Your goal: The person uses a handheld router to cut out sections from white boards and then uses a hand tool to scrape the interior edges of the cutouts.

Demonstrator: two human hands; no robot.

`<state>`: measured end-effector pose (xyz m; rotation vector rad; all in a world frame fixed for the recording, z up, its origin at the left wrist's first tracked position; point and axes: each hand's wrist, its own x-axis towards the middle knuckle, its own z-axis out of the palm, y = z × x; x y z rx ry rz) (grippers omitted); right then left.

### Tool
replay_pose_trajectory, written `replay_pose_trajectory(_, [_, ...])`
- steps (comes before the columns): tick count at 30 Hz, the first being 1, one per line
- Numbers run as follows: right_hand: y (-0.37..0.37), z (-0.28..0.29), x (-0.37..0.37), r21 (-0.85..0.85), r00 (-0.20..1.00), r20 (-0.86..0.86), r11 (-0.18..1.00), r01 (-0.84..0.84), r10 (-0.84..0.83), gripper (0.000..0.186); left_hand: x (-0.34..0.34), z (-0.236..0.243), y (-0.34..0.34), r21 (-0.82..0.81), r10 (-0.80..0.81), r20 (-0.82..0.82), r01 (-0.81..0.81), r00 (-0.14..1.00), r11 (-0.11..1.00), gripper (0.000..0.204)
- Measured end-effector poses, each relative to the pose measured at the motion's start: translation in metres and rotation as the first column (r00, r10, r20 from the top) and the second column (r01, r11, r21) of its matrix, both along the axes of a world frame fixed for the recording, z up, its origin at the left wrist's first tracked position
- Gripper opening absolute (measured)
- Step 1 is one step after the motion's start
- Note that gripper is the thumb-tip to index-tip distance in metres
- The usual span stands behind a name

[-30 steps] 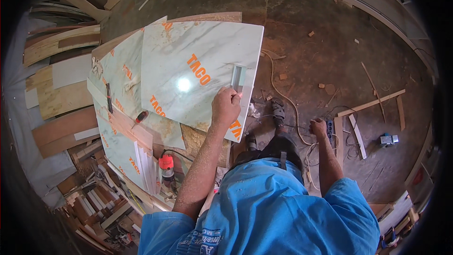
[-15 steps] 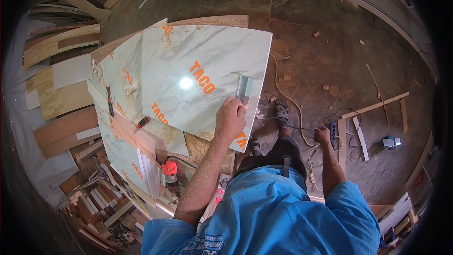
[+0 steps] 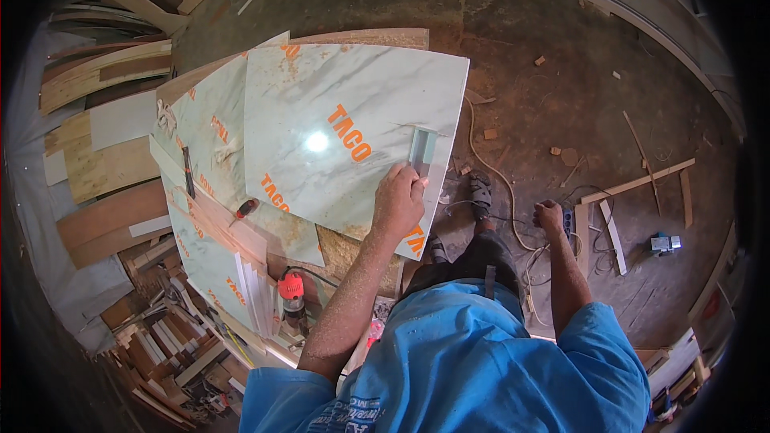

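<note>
My left hand is at the right part of a marble-look panel with orange lettering, fingers pinched beside a narrow pale greenish rectangular slot; what exactly they grip is unclear. My right hand hangs off the panel's right side with curled fingers, near a dark blue power strip; its contents are hidden. The panel lies on more such sheets, which carry a red-and-black screwdriver, a long dark tool and pale strips. A red-topped power tool with a black cord sits below.
Curved and flat boards are stacked along the left, with timber offcuts below. On the concrete floor lie a beige cable, loose battens and a small metal object. My sandalled feet stand right of the panel.
The top panel and my left hand have shifted to the right and slightly toward me. My right hand is a little lower and further right. The whole view has moved slightly.
</note>
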<state>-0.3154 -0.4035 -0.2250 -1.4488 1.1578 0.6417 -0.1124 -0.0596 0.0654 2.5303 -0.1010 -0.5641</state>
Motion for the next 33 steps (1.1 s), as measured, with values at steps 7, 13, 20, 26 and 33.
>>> replay_pose_trajectory(7, [0.002,0.021,0.006,0.003,1.0,-0.02,1.0,-0.002,0.002,0.018,-0.001,-0.01,0.009,-0.055,-0.023,0.072,0.027,0.997,0.998,0.021])
replay_pose_trajectory(13, [-0.004,0.024,0.006,-0.042,0.999,-0.008,0.998,-0.043,0.042,0.02,-0.003,-0.015,0.013,-0.021,-0.046,0.077,0.048,0.996,0.999,0.023])
replay_pose_trajectory(20, [-0.005,0.035,0.055,0.021,0.969,0.24,0.997,-0.07,0.063,0.018,0.028,-0.006,0.046,-0.262,-0.054,-0.129,0.018,0.99,0.965,0.024])
replay_pose_trajectory(26, [0.052,0.123,0.117,0.047,0.91,0.411,0.996,-0.074,0.048,0.028,0.025,0.017,0.079,-0.216,0.144,0.016,-0.137,0.989,0.967,0.025])
replay_pose_trajectory(33, [0.164,0.245,0.168,0.183,0.863,0.503,0.969,-0.166,0.053,0.057,-0.001,-0.015,0.064,-0.168,0.142,0.095,-0.125,0.985,0.978,0.032])
